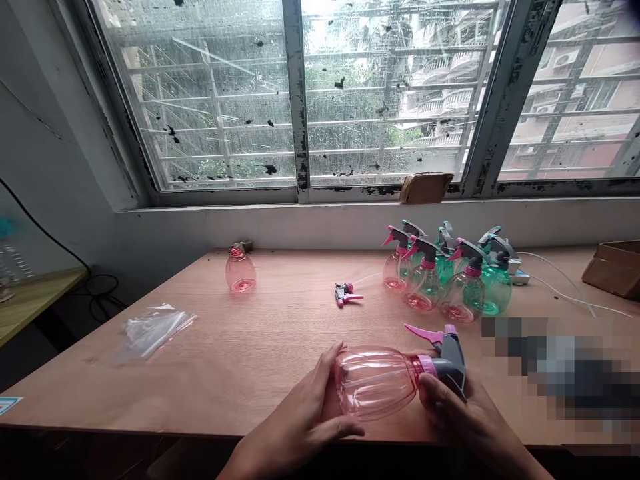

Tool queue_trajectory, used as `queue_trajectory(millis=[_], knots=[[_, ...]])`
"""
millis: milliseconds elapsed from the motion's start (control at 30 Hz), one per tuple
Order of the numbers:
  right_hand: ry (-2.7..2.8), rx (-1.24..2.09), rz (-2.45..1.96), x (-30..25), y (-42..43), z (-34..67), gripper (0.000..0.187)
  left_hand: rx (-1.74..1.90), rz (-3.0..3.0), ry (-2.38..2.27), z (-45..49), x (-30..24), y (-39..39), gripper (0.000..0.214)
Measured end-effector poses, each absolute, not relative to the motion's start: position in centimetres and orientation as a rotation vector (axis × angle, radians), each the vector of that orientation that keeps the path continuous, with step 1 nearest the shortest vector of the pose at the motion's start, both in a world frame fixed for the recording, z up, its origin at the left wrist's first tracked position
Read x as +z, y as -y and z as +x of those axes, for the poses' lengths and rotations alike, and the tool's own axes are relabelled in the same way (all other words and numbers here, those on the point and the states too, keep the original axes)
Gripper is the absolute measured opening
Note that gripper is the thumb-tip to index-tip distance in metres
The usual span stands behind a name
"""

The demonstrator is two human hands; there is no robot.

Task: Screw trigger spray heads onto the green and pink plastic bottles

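A clear pink spray bottle (375, 381) lies sideways between my hands, just above the table's front edge. My left hand (313, 407) cups its base, with the thumb in front and the fingers behind. At the neck, my right hand (457, 407) grips the pink collar and the grey spray head (450, 360); some of its fingers are hidden. The pink trigger (424, 333) points away from me. Farther back lies a loose spray head (345, 293) with a thin tube. An uncapped pink bottle (241, 272) stands upright at the back left.
Several pink and green spray bottles (463, 293) with heads on are grouped at the back right. A crumpled plastic bag (155, 330) lies on the left of the wooden table (260, 373). White cables (565, 287) and a brown box (614, 270) are at the right; a blurred patch covers the near right.
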State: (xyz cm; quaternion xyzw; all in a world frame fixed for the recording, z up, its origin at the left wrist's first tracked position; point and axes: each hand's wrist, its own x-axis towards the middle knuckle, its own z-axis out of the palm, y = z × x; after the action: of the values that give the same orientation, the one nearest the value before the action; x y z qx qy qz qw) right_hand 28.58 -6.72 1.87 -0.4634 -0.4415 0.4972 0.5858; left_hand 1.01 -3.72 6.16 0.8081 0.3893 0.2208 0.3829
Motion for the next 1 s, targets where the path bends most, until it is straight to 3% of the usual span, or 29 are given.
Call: queue_trajectory(millis=[500,667,1000], knots=[[0.960,1.168,-1.051,1.7,7.7,28.5,0.047,0.649,1.966,-0.888,0.9,6.4,3.5,0.079],[0.923,1.151,-1.039,1.1,7.8,28.9,0.058,0.702,1.919,-0.835,1.0,5.8,3.0,0.075],[1.044,1.185,-1.017,1.6,7.8,29.3,0.046,0.707,1.881,-0.738,1.4,7.8,3.4,0.075]])
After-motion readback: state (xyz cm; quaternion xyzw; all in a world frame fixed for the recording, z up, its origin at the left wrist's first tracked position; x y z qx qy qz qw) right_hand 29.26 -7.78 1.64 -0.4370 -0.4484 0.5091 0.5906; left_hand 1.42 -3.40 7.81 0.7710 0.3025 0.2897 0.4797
